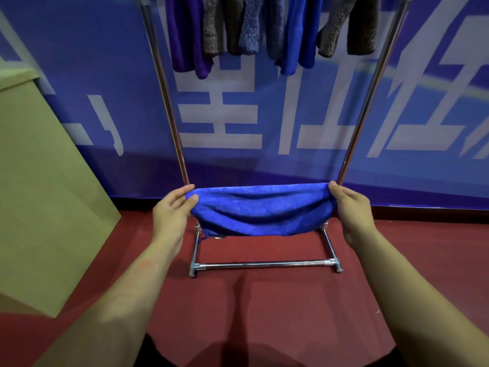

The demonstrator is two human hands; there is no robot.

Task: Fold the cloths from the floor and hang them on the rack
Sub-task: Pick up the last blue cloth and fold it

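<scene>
A bright blue cloth (260, 210) hangs stretched between my two hands, folded over and sagging in the middle, in front of the chrome rack (264, 265). My left hand (172, 213) pinches its left end and my right hand (349, 207) pinches its right end. Several cloths (246, 25), purple, brown, grey-blue and blue, hang side by side near the top of the rack; its top bar is out of view. The rack's two upright poles rise on either side of the held cloth.
A large tan cardboard box (45, 186) stands at the left on the red carpet (264, 308). A blue banner with white characters (219, 112) covers the wall behind the rack. The rack's base bar lies on the floor just ahead of me.
</scene>
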